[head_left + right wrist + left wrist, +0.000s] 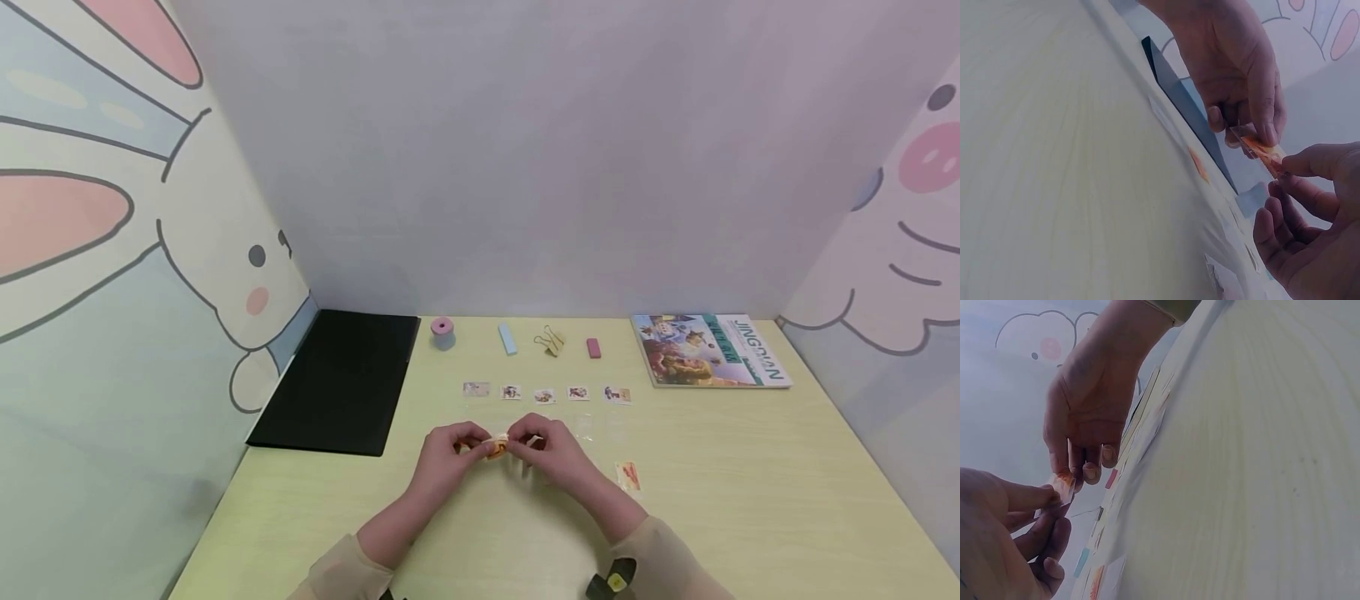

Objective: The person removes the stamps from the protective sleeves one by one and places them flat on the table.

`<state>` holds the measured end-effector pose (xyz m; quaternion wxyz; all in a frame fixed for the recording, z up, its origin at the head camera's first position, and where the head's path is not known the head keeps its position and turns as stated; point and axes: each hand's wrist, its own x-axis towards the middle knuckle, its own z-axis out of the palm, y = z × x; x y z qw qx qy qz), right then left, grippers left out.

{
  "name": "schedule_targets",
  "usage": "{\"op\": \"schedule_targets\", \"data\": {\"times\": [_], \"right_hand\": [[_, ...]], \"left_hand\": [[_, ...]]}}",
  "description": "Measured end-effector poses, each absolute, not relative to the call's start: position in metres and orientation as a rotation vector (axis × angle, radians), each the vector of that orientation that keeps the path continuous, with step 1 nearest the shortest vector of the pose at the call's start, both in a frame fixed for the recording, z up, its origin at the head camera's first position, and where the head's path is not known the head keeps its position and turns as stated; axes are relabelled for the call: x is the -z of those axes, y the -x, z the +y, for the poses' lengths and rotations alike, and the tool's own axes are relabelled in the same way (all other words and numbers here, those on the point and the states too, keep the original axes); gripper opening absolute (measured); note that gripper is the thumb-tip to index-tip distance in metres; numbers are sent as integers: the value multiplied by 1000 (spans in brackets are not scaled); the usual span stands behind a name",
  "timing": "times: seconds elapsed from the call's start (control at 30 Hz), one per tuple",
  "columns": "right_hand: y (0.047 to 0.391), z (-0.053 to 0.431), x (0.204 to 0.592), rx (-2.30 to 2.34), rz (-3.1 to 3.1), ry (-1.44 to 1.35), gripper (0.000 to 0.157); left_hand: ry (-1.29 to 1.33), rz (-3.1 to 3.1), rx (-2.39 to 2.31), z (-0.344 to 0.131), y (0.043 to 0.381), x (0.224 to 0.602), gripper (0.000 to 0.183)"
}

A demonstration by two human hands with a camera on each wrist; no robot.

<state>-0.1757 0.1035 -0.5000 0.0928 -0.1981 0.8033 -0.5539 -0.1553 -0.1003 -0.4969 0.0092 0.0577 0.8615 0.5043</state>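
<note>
In the head view, both hands meet over the middle of the table around a small orange stamp (497, 449). Thumb and fingers of the left hand (442, 458) pinch one end of it. The right hand (553, 450) pinches the other end between thumb and index finger. The right wrist view shows the toothed edge of the stamp (1263, 153) and clear film around it. From the left wrist side, the stamp (1063, 486) spans the gap between both sets of fingertips, held above the table.
Several small stamps (544, 397) lie in a row beyond the hands, with clear sleeves (583, 427) nearer. Another orange stamp (628, 476) lies right. Behind are a thread spool (443, 334), blue bar (507, 339), binder clips (551, 341), pink block (594, 348), book (708, 352) and black folder (341, 383).
</note>
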Motion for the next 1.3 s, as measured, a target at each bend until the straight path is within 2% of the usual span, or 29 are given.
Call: {"op": "schedule_targets", "data": {"times": [0.27,0.5,0.63,0.97,1.3], "right_hand": [[170,108,473,1677,2326,485,11],[189,118,499,1815,2280,262,17],[196,120,501,1803,2301,126,15],[201,101,505,1398,2501,131,16],[200,85,504,929,2806,79,24]], "left_hand": [[-227,2650,-1554,-106,153,498,4],[-169,2734,-1448,-104,146,492,9],[-126,2870,-1296,-99,140,491,5],[-182,3121,-817,-84,131,498,20],[-177,3174,-628,-76,131,503,34]]}}
